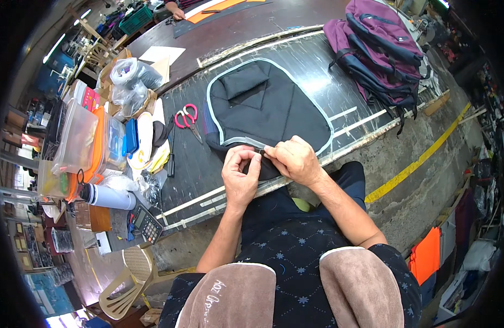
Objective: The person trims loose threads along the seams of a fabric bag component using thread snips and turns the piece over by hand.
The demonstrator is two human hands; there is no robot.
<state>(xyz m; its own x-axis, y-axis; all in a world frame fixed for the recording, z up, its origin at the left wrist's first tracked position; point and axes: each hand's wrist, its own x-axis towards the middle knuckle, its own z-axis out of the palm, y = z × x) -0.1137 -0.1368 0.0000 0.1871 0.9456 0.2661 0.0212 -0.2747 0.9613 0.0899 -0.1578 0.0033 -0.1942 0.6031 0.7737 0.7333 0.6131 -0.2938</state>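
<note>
A black sewn fabric panel (296, 109) with light grey edge binding and a small raised pocket-like piece lies on the dark worktable in front of me. My left hand (239, 179) is closed in a pinch, thumb and forefinger curled together at the panel's near edge. Close beside it, my right hand (297, 160) pinches the same bound edge, its fingers folded. Dark fabric hangs below the fingertips over the table edge. Whether a thread or small tool sits between the fingers is too small to make out. Red-handled scissors (188, 120) rest left of the panel.
A purple and navy backpack (380, 46) stands at the table's far right. Along the left are plastic boxes (77, 142), a white bottle (110, 197), a calculator (147, 223) and plastic bags (133, 79). Another person's hand (177, 13) is at the far table.
</note>
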